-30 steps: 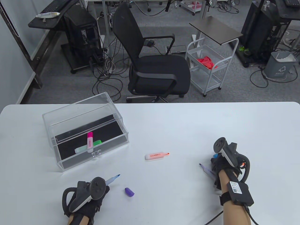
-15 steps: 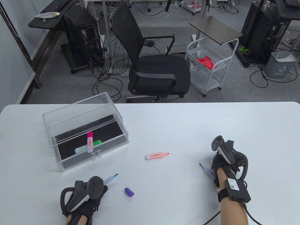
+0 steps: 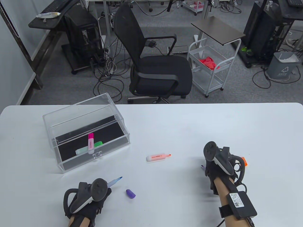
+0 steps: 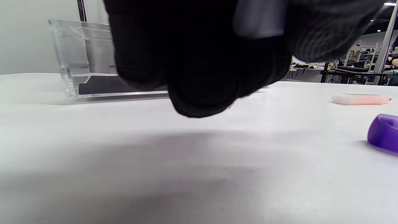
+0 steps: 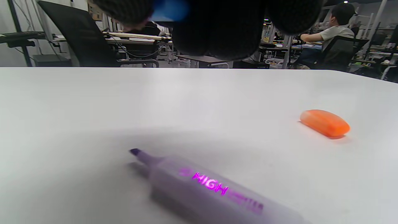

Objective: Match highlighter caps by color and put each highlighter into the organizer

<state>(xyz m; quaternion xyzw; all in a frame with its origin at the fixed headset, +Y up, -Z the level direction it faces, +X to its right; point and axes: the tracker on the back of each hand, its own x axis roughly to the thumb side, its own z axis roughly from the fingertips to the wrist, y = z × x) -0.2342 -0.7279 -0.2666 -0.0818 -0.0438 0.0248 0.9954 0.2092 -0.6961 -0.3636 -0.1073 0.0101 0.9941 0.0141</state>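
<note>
Down at six o'clock my left hand (image 3: 88,198) grips the blue highlighter (image 3: 114,181), tip toward one o'clock. At four o'clock my right hand (image 3: 216,169) curls around a blue cap (image 5: 169,9), above the purple highlighter (image 5: 211,189). The purple cap (image 3: 130,193) lies near my left hand. At ten o'clock sits the clear organizer (image 3: 71,156).

The left hand (image 3: 91,201) lies low at the table's (image 3: 165,123) near edge, knuckles up under its tracker, fingers curled round a blue highlighter (image 3: 114,181) whose uncapped tip points up and to the right. The right hand (image 3: 216,169) hangs just above the table's right side, forearm bare and running down to the near edge. In the right wrist view its curled fingers (image 5: 217,28) pinch a blue cap (image 5: 169,9).
</note>
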